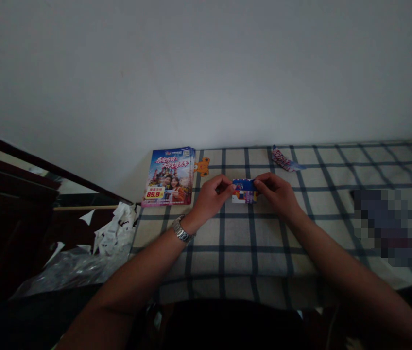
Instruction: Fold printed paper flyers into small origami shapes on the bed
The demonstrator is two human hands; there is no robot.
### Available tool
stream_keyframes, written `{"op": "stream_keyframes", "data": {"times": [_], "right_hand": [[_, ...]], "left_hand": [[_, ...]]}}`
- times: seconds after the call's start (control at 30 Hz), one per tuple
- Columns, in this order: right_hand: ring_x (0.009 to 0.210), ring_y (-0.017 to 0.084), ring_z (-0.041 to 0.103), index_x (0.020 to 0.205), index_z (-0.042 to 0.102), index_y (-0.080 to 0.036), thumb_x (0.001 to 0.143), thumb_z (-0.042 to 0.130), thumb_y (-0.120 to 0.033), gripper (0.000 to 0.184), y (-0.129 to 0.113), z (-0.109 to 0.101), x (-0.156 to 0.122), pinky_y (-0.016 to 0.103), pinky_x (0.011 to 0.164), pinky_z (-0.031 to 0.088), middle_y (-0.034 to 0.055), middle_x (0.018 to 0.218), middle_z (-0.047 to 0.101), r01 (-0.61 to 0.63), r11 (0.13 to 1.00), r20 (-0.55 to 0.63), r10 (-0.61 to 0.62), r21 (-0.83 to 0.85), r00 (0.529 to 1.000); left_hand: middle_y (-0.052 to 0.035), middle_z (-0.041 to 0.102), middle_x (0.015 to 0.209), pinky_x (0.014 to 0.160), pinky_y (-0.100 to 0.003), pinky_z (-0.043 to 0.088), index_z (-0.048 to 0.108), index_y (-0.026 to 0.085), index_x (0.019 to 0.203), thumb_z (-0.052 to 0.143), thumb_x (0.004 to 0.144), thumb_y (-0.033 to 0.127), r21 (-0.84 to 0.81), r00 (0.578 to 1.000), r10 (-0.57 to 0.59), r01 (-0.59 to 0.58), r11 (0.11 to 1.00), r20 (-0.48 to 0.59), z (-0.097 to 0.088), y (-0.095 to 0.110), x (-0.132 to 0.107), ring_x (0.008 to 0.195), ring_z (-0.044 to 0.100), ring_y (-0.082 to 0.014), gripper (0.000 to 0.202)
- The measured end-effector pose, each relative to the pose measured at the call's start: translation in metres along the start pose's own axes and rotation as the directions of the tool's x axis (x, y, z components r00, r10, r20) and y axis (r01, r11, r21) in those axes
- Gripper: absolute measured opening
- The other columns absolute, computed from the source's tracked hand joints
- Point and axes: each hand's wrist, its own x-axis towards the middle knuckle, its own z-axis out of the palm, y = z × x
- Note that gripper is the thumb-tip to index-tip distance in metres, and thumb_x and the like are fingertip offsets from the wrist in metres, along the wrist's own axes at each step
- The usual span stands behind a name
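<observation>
Between my hands is a small piece of colourful printed paper (244, 194), blue along its top with a fold or overlap across it. My left hand (215, 192) pinches its left edge between thumb and fingertips. At the upper right corner, my right hand (275, 190) grips the same paper in a closed pinch. The paper is just above or on the checked cloth (235, 236); I cannot tell which. Left of my left hand lies a stack of printed flyers (167, 177). An orange bear-shaped cutout (202, 166) sticks out beside the stack.
Beyond my right hand lies a curved paper cutout (283, 159) near the wall (206, 73). White paper scraps (118, 228) and a clear plastic bag (78, 267) are at the lower left. A blurred, pixelated object (391, 226) is on the cloth at the right.
</observation>
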Motion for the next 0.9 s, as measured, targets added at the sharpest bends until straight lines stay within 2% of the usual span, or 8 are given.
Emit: {"op": "stream_keyframes", "data": {"times": [0.47, 0.67, 0.9], "right_hand": [[0.075, 0.021, 0.067, 0.090, 0.071, -0.024, 0.087, 0.075, -0.058, 0.035, -0.0029, -0.0015, 0.0009, 0.035, 0.069, 0.056, 0.0028, 0.080, 0.071, -0.007, 1.000, -0.033, 0.007, 0.003, 0.999], [0.076, 0.020, 0.066, 0.090, 0.071, -0.024, 0.089, 0.075, -0.055, 0.032, -0.0036, -0.0024, 0.0011, 0.035, 0.071, 0.055, 0.0025, 0.081, 0.071, 0.006, 1.000, -0.043, -0.006, 0.010, 0.999], [0.076, 0.020, 0.067, 0.090, 0.071, -0.024, 0.088, 0.075, -0.057, 0.033, 0.0009, -0.0017, 0.0022, 0.034, 0.070, 0.056, 0.0024, 0.081, 0.071, 0.016, 0.999, -0.035, -0.015, 0.038, 0.999]], "left_hand": [[-0.0020, 0.073, 0.086, 0.071, -0.028, 0.051, 0.070, 0.020, 0.094, 0.071, 0.095, 0.046, 0.020, 1.000, 0.005, -0.004, 1.000, -0.009, 0.0000, 0.0012, 0.0009, 0.079, 0.067, -0.0168, 0.026], [-0.0029, 0.075, 0.090, 0.074, -0.028, 0.053, 0.072, 0.020, 0.096, 0.068, 0.097, 0.044, 0.046, 0.999, -0.001, -0.001, 0.999, 0.044, -0.0011, 0.0012, -0.0010, 0.082, 0.069, -0.0172, 0.024], [-0.0014, 0.072, 0.085, 0.070, -0.025, 0.050, 0.071, 0.019, 0.093, 0.068, 0.098, 0.040, 0.020, 0.998, 0.015, -0.017, 1.000, 0.068, -0.0009, -0.0047, 0.0007, 0.077, 0.066, -0.0144, 0.022]]}}
